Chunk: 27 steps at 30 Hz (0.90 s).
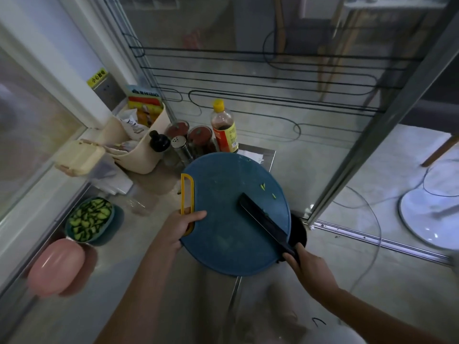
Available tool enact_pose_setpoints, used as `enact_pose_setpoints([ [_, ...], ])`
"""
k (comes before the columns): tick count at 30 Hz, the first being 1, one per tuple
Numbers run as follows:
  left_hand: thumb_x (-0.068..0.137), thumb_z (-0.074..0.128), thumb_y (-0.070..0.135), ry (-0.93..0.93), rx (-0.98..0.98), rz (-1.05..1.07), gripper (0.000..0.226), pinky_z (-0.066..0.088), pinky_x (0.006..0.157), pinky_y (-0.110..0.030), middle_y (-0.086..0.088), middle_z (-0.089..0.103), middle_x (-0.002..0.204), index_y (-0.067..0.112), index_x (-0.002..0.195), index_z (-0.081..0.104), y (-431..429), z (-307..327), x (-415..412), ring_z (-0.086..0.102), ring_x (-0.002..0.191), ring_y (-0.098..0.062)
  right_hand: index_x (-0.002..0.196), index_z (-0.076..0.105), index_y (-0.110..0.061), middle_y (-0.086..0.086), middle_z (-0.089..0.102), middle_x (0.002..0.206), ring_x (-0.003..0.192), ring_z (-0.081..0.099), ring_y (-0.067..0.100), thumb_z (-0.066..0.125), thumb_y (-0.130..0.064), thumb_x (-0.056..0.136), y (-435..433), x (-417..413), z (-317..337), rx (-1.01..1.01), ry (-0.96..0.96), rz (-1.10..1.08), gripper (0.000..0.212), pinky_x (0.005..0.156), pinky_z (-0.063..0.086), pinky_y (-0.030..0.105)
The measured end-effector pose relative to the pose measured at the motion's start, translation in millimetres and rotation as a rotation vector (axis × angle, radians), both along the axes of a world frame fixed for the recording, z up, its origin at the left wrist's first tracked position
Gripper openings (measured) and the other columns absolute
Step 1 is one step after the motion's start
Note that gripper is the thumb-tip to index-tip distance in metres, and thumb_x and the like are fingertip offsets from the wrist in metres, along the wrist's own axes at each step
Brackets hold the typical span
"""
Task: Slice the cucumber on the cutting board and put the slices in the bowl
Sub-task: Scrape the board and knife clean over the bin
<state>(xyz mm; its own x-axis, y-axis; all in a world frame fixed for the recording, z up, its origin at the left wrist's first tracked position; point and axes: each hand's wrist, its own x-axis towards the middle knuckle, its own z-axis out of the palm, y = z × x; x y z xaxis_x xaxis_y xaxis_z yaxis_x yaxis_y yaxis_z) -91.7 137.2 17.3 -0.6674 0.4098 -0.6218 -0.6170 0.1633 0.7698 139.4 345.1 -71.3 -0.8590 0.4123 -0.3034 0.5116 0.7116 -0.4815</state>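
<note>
Cucumber scraps (262, 186) are lying just beyond the knife (263, 219) the right hand (303, 264) is gripping; left hand (182, 227) is gripping the cutting board (221, 192).

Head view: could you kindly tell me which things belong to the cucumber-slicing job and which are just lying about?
Job: cutting board, gripped by the left hand; knife, held by the right hand; bowl with cucumber slices.
Lying about: sauce bottle; metal shaker; beige caddy; pink container.
</note>
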Motion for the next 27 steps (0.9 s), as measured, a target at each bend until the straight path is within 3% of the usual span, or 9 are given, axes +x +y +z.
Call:
enact_pose_setpoints([
  [3,0.065,0.068,0.006,-0.01,0.002,-0.014,0.039,0.054,0.08,-0.043,-0.019,0.069,0.101,-0.003,0.103,0.066,4,-5,4,0.067,0.09,-0.033,0.096,0.04,-0.025,-0.008,0.054,0.076,0.062,0.053,0.009,0.014,-0.067,0.079,4,6,-7,0.008,-0.003,0.01,0.052,0.052,0.041,0.016],
  [6,0.064,0.068,0.006,-0.013,-0.004,-0.009,0.038,0.057,0.073,-0.039,-0.018,0.07,0.098,-0.003,0.101,0.066,3,-8,6,0.068,0.085,-0.031,0.099,0.042,-0.024,-0.002,0.062,0.082,0.067,0.06,0.014,0.025,-0.058,0.087,7,13,-18,-0.011,-0.02,-0.054,0.041,0.054,0.043,0.019],
  [11,0.063,0.07,0.007,-0.013,-0.02,0.001,0.041,0.055,0.08,-0.044,-0.022,0.068,0.101,-0.005,0.102,0.066,-1,-14,7,0.067,0.089,-0.035,0.092,0.039,-0.029,-0.01,0.054,0.068,0.055,0.052,0.002,0.025,-0.058,0.087,16,26,-30,-0.046,-0.057,-0.105,0.033,0.045,0.033,0.015],
  [17,0.063,0.069,0.005,-0.012,-0.028,0.018,0.037,0.057,0.076,-0.042,-0.02,0.07,0.096,-0.005,0.098,0.066,0,-16,10,0.068,0.082,-0.032,0.092,0.041,-0.026,-0.007,0.053,0.064,0.054,0.052,0.004,0.035,-0.048,0.094,20,35,-39,-0.096,-0.08,-0.199,0.024,0.043,0.03,0.013],
  [22,0.062,0.071,0.006,0.008,-0.049,0.012,0.04,0.053,0.084,-0.046,-0.022,0.068,0.102,-0.004,0.1,0.067,1,-17,9,0.066,0.091,-0.036,0.091,0.044,-0.023,-0.004,0.055,0.064,0.053,0.054,0.008,0.036,-0.046,0.095,24,40,-40,-0.118,-0.077,-0.233,0.024,0.044,0.032,0.015],
  [27,0.077,0.066,-0.003,0.132,-0.151,-0.027,0.016,0.055,0.069,-0.034,-0.017,0.071,0.093,-0.001,0.093,0.069,5,-12,8,0.069,0.081,-0.03,0.092,0.048,-0.02,-0.003,0.054,0.065,0.055,0.053,0.009,0.036,-0.041,0.096,19,38,-41,-0.209,-0.068,-0.261,0.025,0.045,0.033,0.014],
])
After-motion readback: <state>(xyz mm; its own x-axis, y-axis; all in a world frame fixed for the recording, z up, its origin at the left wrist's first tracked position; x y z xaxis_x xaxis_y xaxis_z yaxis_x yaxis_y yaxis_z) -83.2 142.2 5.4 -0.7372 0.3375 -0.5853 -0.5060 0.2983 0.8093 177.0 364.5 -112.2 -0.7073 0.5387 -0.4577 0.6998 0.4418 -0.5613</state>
